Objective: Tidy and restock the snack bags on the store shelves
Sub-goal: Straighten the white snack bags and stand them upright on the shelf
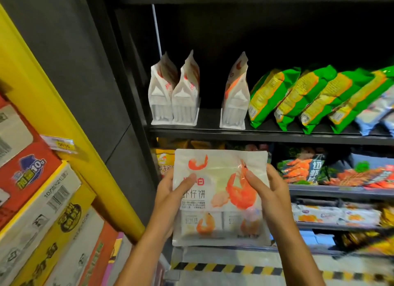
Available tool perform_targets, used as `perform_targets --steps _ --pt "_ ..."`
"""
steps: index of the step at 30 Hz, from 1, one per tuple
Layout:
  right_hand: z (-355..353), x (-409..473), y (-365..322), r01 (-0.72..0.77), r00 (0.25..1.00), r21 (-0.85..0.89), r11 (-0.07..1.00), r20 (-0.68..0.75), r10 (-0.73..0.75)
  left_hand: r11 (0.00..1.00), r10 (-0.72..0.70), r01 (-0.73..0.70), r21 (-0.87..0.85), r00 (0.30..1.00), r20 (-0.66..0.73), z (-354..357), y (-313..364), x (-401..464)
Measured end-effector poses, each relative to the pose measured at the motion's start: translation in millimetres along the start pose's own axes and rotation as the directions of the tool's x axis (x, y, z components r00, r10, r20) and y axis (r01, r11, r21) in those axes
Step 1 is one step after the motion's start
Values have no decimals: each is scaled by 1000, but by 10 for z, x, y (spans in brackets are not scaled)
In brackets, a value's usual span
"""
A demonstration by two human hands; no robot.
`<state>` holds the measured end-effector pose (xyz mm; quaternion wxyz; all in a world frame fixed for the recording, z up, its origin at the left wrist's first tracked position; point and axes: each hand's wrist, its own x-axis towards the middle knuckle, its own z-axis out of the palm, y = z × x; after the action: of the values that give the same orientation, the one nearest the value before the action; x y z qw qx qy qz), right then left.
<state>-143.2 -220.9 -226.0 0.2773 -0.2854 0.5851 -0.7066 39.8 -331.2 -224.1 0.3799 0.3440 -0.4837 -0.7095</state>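
At lower centre, the left hand (170, 197) and right hand (269, 195) pinch one white shrimp-cracker bag (220, 197) by its side edges, thumbs on front. Above it on the shelf (270, 134) stand three matching white bags (163, 93) and, to their right, four green bags (270, 95).

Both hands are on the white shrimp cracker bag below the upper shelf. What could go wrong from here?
1. The gap on the shelf between the pair of white bags and the single white bag looks narrow; sliding the held bag in could topple them.
2. The green bags lean toward the single white bag, so a nudge may shift the row.
3. The left hand and right hand grip only the edges; it might slip.
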Motion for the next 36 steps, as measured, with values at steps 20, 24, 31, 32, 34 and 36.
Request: perform_targets --steps 20,24,31,32,34,36 --pt "-188 59 244 20 1000 73 997 18 -21 944 77 -70 -323 997 11 114 -266 -21" --pt "-204 34 166 58 998 63 996 26 -60 950 65 -65 -307 998 -11 171 -228 -17" --pt "-354 64 104 -105 958 -56 993 261 116 985 -44 22 -169 991 -123 145 -184 -18" --pt "-378 63 117 -116 942 -86 989 305 137 985 -52 30 -171 991 -127 149 -165 -26" --pt "-415 47 158 -140 922 -161 977 339 188 988 -44 23 -155 990 -134 156 -122 -31" --pt "-421 40 208 -117 933 -209 971 313 179 992 -35 20 -121 991 -127 155 -94 -23"
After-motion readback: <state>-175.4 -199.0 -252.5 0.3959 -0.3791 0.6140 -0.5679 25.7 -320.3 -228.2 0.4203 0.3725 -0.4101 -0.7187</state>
